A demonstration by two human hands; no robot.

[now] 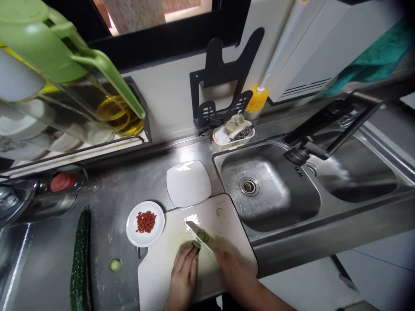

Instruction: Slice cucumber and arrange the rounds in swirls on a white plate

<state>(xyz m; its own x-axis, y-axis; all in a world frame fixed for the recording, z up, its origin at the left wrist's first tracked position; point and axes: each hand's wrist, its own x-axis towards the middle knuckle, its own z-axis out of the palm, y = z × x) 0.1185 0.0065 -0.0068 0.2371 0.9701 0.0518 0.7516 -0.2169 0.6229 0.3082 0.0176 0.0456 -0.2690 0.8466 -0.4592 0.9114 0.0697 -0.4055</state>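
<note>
My right hand [228, 263] is closed on the handle of a kitchen knife [195, 229], its blade angled to the upper left over a white cutting board [162, 263]. My left hand [185, 265] is closed around a short piece of cucumber [196, 245], mostly hidden by the fingers, right beside the blade. Cut cucumber slices [202, 235] lie against the far side of the blade. A single thin slice [220, 212] rests near the board's far right corner.
A small white plate with red bits [146, 221] overlaps the board's left edge. Behind the board is a square white plate [189, 183]. A whole cucumber [80, 263] and a cucumber end [114, 264] lie left. The sink [272, 190] with a black faucet [324, 129] is at the right.
</note>
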